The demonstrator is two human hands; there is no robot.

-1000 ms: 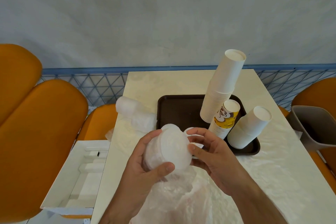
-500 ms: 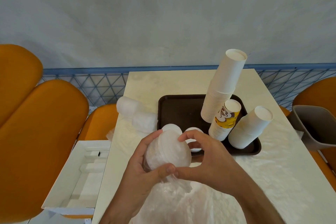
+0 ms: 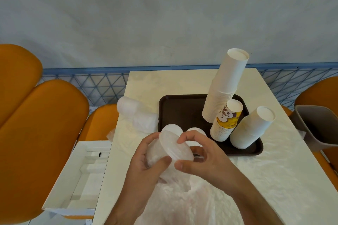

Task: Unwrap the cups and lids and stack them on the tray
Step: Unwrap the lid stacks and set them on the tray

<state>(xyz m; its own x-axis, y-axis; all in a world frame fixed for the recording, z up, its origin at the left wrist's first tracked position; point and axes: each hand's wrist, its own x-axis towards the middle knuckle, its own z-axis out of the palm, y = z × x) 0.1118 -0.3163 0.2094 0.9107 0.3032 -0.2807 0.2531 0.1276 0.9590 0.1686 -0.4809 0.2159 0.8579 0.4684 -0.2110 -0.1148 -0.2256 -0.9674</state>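
A stack of white lids (image 3: 173, 149) sits half out of its clear plastic wrap (image 3: 179, 199), held over the table's near side. My left hand (image 3: 146, 166) grips the wrapped lower part. My right hand (image 3: 203, 153) pinches the top lid's rim between thumb and fingers. On the dark brown tray (image 3: 175, 107) stand a tall leaning stack of white cups (image 3: 223, 87), a shorter stack with a yellow-printed cup (image 3: 226, 120) and a third white stack (image 3: 252, 128) at the tray's right edge. Two small lid piles (image 3: 172, 128) rest on the tray's near-left corner.
Another wrapped bundle of lids (image 3: 135, 113) lies on the table's left edge beside the tray. A white open box (image 3: 80, 175) sits left of the table. Orange chairs (image 3: 40, 133) flank both sides; a grey bin (image 3: 316, 124) stands at the right. Crumpled plastic covers the near table.
My right hand has shifted from the front of the lid stack to its rim, and the stack has tilted so its top faces right, more exposed from the wrap.
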